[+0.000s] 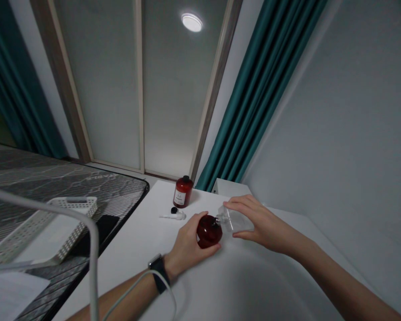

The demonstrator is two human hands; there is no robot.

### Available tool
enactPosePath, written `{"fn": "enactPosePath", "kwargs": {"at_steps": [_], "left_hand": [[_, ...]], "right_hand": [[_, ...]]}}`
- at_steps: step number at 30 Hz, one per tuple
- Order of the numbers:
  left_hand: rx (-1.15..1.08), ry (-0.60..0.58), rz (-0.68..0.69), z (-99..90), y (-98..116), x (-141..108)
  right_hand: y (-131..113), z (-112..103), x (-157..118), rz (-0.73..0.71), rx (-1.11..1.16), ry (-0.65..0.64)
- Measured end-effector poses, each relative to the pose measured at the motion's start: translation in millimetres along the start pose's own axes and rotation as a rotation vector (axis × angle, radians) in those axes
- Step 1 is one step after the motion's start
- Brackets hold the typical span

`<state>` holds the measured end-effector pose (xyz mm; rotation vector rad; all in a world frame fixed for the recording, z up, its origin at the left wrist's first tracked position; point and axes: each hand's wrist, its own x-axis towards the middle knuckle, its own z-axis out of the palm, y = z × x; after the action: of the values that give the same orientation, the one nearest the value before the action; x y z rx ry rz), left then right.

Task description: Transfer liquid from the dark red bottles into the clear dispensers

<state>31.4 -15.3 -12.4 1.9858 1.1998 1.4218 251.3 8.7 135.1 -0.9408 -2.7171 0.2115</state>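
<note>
Carefully, the hands [188, 244] hold a red bottle [209, 232] against a clear bottle [235, 221].

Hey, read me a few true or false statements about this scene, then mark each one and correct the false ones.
The left hand holds a round dark-red bottle. True.

The right hand grips a tall red bottle. False: it is around a clear angular piece at the round bottle's neck, and the tall red bottle stands apart on the white surface.

A black wristwatch is on the right wrist. False: it is on the left wrist.

A white pump lies on its side near the tall red bottle. True.
</note>
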Motion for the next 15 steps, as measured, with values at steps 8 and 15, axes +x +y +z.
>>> {"fn": "enactPosePath", "kwargs": {"at_steps": [8,15], "left_hand": [[-0.004,-0.002,-0.003,-0.5,2.8,0.1],[-0.016,0.0,0.0,1.3,-0.4,-0.5]], "right_hand": [[-1.0,-0.6,0.4,-0.02,-0.021,-0.001],[0.7,0.2,0.0,-0.029,-0.034,0.0]]}}
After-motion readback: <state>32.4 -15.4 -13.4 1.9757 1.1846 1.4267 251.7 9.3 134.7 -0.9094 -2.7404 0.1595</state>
